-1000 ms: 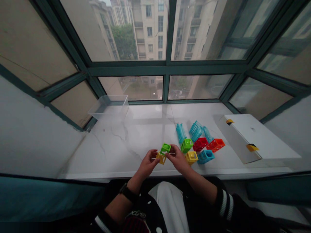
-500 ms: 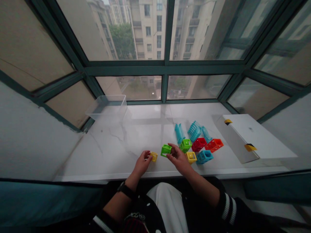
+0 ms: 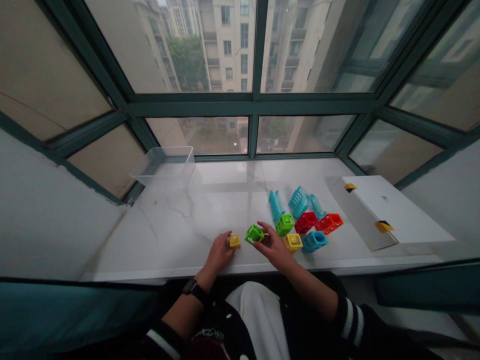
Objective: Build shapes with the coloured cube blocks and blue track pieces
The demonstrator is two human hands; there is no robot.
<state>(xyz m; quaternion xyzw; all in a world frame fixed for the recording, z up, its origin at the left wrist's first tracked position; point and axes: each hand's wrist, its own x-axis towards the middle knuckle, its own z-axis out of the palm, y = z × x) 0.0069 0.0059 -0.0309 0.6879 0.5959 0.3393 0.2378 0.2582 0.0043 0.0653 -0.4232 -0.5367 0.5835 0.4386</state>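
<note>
Between the thumb and fingers of my left hand (image 3: 219, 252) is a small yellow toy block (image 3: 234, 241), held low over the white sill. A green openwork toy block (image 3: 254, 233) is gripped by my right hand (image 3: 275, 245), tilted, just right of the yellow one; the two blocks are apart. Close beyond my right hand stand a second green block (image 3: 285, 225) and a second yellow block (image 3: 293, 243). My right fingers hide part of the green block's right side.
A blue block (image 3: 315, 241), a dark red block (image 3: 305, 222) and an orange-red block (image 3: 329, 223) lie to the right. Behind them are translucent blue track pieces (image 3: 299, 201). A clear plastic bin (image 3: 163, 170) stands back left, a white box (image 3: 397, 210) far right, before the windows.
Both held blocks have turned in my fingers. The yellow block shows a more solid face now, and the green one is tilted more. The hands have barely shifted.
</note>
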